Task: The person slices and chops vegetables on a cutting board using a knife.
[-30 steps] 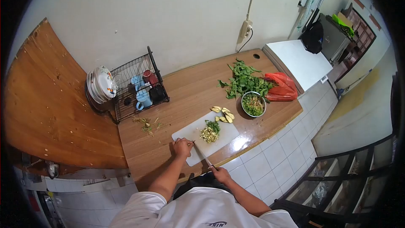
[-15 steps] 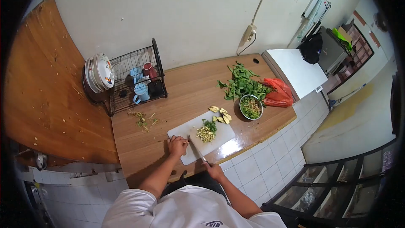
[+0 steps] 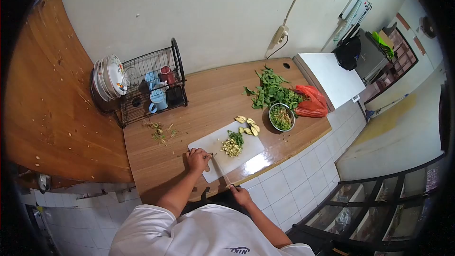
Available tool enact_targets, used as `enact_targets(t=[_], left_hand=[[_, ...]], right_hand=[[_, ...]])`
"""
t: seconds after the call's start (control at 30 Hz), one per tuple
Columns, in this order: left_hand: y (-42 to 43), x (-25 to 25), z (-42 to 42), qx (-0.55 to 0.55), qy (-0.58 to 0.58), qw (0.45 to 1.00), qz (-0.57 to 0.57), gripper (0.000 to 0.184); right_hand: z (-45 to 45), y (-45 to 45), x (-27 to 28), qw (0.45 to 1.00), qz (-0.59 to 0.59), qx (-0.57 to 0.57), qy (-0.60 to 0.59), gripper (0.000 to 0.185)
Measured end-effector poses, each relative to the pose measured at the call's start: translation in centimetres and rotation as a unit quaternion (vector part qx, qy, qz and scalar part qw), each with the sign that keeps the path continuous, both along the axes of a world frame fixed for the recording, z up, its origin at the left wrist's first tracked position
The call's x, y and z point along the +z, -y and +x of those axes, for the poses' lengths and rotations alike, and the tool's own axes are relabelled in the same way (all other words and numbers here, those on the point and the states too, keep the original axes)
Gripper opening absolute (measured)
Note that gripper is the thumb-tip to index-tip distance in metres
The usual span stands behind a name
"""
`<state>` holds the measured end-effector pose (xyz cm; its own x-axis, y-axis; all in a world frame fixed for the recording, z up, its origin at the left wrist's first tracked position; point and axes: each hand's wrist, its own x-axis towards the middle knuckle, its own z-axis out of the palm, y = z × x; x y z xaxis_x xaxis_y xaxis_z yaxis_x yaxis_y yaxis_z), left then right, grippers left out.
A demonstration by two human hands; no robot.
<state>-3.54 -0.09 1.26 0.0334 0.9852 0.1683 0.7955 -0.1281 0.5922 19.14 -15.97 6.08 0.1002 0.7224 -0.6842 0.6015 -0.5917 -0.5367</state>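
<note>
My right hand [image 3: 241, 194] is wrapped round the handle of a knife [image 3: 221, 169], whose blade slants across the white cutting board [image 3: 247, 150]. At the board's left edge, the fingers of my left hand [image 3: 198, 159] are pinched together near the blade tip; what they hold is too small to make out. A pile of pale chopped bits [image 3: 231, 150] lies on the board to the right of the blade, with chopped green leaves [image 3: 235, 137] behind it. Several pale cut wedges with darker edges [image 3: 249, 126] lie at the board's far edge.
A metal bowl [image 3: 282, 132] of chopped greens stands right of the board. Behind it lie leafy greens [image 3: 272, 92] and a red plastic bag [image 3: 312, 102]. Root scraps [image 3: 162, 133] lie left. A black dish rack [image 3: 147, 61] holds plates [image 3: 110, 78] and cups [image 3: 158, 99].
The knife blade has shifted slightly in angle at the left hand. Both hands stay in nearly the same places, and the whole view has moved a little.
</note>
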Motion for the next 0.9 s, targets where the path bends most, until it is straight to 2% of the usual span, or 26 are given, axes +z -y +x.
enact_targets(t=[0.17,0.27,0.33,0.43,0.57,0.63,0.83,0.9], left_hand=[[0.1,1.1,-0.1,-0.001,0.004,1.0,-0.022,0.01],[-0.5,-0.7,-0.3,-0.021,-0.015,1.0,0.003,0.009],[-0.3,-0.8,-0.4,-0.024,-0.019,0.999,0.008,0.008],[-0.5,-0.9,-0.4,-0.023,-0.033,0.999,0.016,0.008],[-0.2,-1.3,-0.5,-0.024,-0.015,0.999,0.031,0.01],[-0.2,-1.1,-0.5,-0.018,-0.01,0.999,0.027,0.011],[0.0,0.8,-0.2,0.003,0.012,1.0,-0.017,0.014],[0.2,1.5,-0.4,0.006,0.017,0.999,-0.033,0.013]], right_hand=[[-1.0,-0.9,0.7,0.999,0.028,0.017,-0.006,0.079],[-1.8,-2.5,-0.3,0.999,-0.007,0.035,0.01,0.077],[-2.6,-3.8,-0.4,0.998,0.012,0.042,0.055,0.077],[-3.1,-4.9,0.0,0.996,0.028,0.06,0.056,0.081],[-2.2,-2.9,-1.2,0.995,0.034,0.056,0.071,0.079],[-2.2,-1.5,0.5,0.995,0.027,0.029,0.091,0.076],[-1.7,-0.4,-1.2,0.998,0.037,0.015,0.05,0.07],[-1.9,-0.7,-0.1,0.999,0.034,0.012,0.019,0.075]])
